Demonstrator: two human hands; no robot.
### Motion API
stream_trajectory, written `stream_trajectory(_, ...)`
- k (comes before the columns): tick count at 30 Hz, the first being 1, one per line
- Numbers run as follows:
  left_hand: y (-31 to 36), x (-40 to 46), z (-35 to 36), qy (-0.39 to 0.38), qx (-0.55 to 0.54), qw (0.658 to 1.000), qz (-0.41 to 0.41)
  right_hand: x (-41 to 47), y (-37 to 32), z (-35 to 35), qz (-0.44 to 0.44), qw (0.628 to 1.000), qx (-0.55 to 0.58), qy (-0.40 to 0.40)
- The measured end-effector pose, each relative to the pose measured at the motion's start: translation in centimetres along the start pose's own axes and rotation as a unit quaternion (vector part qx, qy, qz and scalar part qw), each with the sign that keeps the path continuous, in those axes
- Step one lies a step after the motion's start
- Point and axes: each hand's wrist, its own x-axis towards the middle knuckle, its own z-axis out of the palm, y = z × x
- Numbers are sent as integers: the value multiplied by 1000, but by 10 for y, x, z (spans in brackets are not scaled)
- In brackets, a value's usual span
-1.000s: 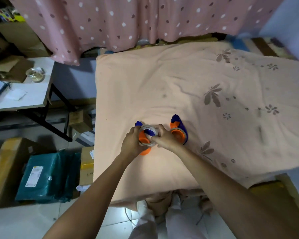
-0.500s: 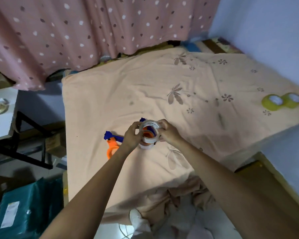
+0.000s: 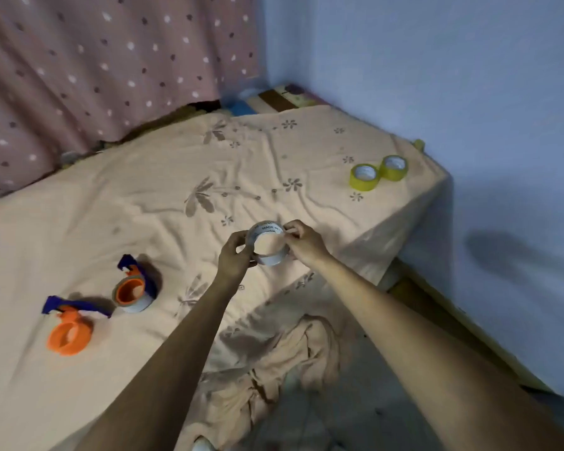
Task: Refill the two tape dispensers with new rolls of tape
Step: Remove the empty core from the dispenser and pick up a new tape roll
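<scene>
Peach floral bedsheet point(image 3: 163, 196) carried two tape dispensers and two fresh rolls while both hands held a bare core above it.

Left hand point(image 3: 235, 258) and right hand point(image 3: 305, 242) each gripped the rim of the empty cardboard tape core point(image 3: 268, 245), raised over the sheet's near edge. Toward the near left edge lay an orange empty dispenser point(image 3: 68, 332) and, just beyond it, a loaded dispenser point(image 3: 133, 289). Two yellow tape rolls point(image 3: 378, 172) sat touching at the far right corner.

Both forearms are seen bare, with no sleeve, watch or ring. The left hand point(image 3: 235, 255) and right hand point(image 3: 305, 242) are ungloved. Below the bedsheet point(image 3: 144, 203) edge, pale trousers are glimpsed.
</scene>
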Motion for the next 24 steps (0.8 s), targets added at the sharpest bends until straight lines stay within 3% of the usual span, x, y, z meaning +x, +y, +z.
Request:
stream_trajectory(8,39,30,148,-47,4,999,17,28,39,-144,25,997,25,70)
stream_trajectory(18,57,125,240,-72,-2,997,28,107,55,-222,42,992,40,111)
stream_trajectory(24,72,186,260,-59,-12,998,29,175,49,-242,39,993,55,97)
